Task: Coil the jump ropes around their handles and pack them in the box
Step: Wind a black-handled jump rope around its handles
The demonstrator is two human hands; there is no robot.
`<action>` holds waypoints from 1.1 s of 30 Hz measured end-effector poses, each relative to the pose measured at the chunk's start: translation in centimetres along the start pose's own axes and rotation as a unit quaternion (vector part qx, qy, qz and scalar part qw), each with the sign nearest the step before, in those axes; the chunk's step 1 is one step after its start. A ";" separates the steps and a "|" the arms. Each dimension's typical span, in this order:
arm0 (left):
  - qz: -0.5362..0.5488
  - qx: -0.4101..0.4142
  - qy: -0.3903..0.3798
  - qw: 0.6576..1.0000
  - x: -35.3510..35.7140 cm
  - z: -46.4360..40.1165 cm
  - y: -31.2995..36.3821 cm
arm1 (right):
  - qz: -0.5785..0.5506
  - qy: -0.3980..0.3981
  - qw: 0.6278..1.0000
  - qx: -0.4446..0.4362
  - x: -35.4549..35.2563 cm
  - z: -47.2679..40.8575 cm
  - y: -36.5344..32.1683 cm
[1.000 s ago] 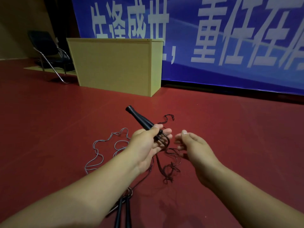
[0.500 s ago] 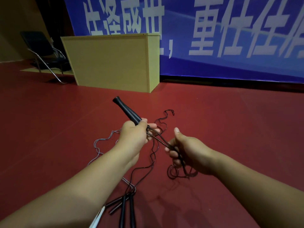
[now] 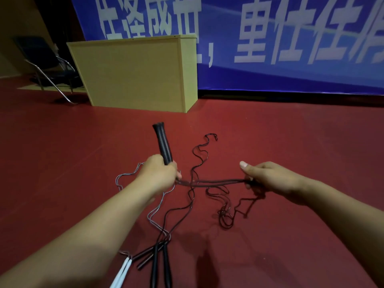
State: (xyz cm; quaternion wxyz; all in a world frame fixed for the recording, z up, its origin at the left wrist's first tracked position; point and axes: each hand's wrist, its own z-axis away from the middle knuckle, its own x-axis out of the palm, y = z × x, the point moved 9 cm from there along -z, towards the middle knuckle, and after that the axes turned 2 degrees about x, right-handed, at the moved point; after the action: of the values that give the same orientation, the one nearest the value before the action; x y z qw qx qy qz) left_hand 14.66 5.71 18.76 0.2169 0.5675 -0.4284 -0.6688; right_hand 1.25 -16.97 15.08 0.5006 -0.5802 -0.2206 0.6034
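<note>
A pair of black tapered jump-rope handles (image 3: 163,145) is gripped upright in the left hand (image 3: 159,175). The thin black cord (image 3: 212,181) is pinched taut by the right hand (image 3: 268,178). Further handles (image 3: 160,265) at the red floor's (image 3: 291,142) near edge are cut off. The yellow wooden box (image 3: 135,73) stands well apart.

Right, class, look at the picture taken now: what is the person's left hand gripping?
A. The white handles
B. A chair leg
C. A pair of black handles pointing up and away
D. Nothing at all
C: the left hand grips the pair of black handles, their free ends pointing up and away, while the right hand pulls the dark rope taut.
</note>
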 end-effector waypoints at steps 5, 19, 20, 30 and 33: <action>-0.085 0.025 -0.324 0.942 6.7 3.7 -0.5 | -0.031 0.037 0.999 -0.003 -1.3 0.7 -0.2; -0.009 0.101 -0.467 0.879 9.2 7.8 2.3 | 0.021 0.060 0.992 -0.112 -0.4 2.6 -3.9; -0.002 0.104 -0.464 0.880 9.2 7.7 2.2 | 0.037 0.065 0.991 -0.113 -0.4 2.6 -3.9; 0.022 0.158 -0.376 0.913 7.5 6.6 3.3 | 0.061 0.058 0.990 -0.110 -0.3 3.8 -5.1; -0.004 0.202 -0.338 0.919 6.8 6.5 3.8 | 0.016 0.063 0.992 -0.110 -0.4 4.1 -5.2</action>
State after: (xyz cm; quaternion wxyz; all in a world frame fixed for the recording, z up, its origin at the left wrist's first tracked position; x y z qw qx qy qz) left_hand 5.97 0.51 17.87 -0.0626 0.3406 -0.6002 -0.7210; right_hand -0.73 -13.93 20.64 0.4368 -0.6721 -0.2439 0.5460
